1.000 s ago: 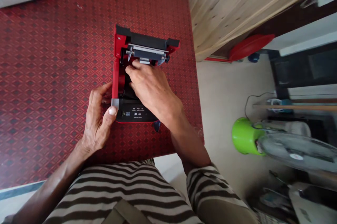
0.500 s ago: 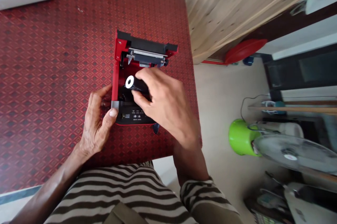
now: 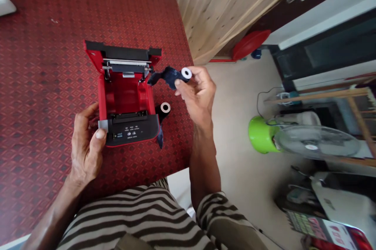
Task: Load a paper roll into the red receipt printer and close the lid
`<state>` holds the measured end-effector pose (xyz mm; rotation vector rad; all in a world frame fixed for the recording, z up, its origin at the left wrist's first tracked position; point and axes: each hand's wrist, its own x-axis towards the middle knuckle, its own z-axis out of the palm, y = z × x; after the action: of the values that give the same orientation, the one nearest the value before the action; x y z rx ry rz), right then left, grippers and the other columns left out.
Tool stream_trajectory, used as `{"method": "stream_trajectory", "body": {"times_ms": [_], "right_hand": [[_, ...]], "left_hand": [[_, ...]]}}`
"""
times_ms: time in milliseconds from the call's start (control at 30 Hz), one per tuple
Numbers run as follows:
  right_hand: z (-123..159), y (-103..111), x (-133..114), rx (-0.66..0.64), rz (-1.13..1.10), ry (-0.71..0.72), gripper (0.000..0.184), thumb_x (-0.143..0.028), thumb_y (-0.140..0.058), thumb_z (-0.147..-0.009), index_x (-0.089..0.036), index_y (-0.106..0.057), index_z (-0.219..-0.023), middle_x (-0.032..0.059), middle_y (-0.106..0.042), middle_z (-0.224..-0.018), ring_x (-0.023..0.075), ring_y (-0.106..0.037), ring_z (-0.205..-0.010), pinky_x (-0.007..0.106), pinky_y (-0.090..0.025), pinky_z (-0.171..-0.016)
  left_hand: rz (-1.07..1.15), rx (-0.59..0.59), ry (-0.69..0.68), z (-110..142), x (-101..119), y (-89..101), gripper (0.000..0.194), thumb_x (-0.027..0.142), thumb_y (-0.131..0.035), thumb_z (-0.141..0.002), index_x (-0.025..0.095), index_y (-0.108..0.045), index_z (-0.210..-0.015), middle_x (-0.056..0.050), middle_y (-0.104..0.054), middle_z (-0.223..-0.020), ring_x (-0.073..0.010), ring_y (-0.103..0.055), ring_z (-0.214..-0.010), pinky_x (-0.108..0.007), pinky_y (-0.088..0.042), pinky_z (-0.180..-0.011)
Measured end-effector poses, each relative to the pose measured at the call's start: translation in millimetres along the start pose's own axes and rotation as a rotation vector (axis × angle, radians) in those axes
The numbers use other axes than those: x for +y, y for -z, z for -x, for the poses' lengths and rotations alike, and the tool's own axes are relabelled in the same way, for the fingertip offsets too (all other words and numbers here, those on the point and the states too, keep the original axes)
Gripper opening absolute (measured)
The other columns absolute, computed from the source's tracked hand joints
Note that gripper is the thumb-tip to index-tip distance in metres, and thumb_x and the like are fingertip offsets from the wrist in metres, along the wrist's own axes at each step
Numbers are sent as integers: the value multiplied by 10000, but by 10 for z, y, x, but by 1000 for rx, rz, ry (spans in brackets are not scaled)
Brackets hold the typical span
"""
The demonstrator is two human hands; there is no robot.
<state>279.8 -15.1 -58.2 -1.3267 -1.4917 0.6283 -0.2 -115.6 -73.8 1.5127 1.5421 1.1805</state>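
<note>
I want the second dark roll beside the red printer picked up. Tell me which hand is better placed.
Probably the right hand: it hovers just above the second roll on the printer's right side, though it already holds a dark roll. The left hand grips the printer's front left corner.

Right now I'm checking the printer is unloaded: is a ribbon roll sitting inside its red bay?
No: the red printer bay is bare, one ribbon roll is in the right hand, another lies beside it.

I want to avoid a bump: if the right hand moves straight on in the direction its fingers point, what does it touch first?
The right hand points left toward the printer's raised lid; that looks first in line, though depth is unclear and it may pass above.
</note>
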Motion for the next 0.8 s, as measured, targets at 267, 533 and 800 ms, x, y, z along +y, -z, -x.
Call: {"method": "stream_trajectory", "body": {"times_ms": [267, 533, 800], "right_hand": [[80, -108, 323, -266, 37, -122, 255, -291, -688, -838, -229, -606, -1071, -1, -722, -991, 133, -679, -802, 286, -543, -745], [113, 18, 296, -305, 52, -160, 507, -289, -732, -812, -223, -597, -1296, 81, -731, -1272, 141, -714, -785, 321, -577, -728], [501, 288, 17, -333, 110, -251, 271, -197, -725, -829, -227, -720, -1098, 20, -784, -1031, 169, -726, -914, 367, -563, -872]], "left_hand": [[-10, 15, -4, -43, 52, -19, 579, 605, -506, -952, 287, -607, -1426, -77, -690, -1230, -257, -651, -1010, -407, -596, -839], [1, 16, -7, -35, 63, -12, 584, 599, -511, -957, 269, -601, -1431, -88, -685, -1234, -253, -647, -1013, -397, -598, -826], [14, 15, -16, -38, 68, -35, 562, 562, -511, -976, 255, -596, -1439, -96, -688, -1285, -251, -644, -1056, -394, -588, -856]]}}
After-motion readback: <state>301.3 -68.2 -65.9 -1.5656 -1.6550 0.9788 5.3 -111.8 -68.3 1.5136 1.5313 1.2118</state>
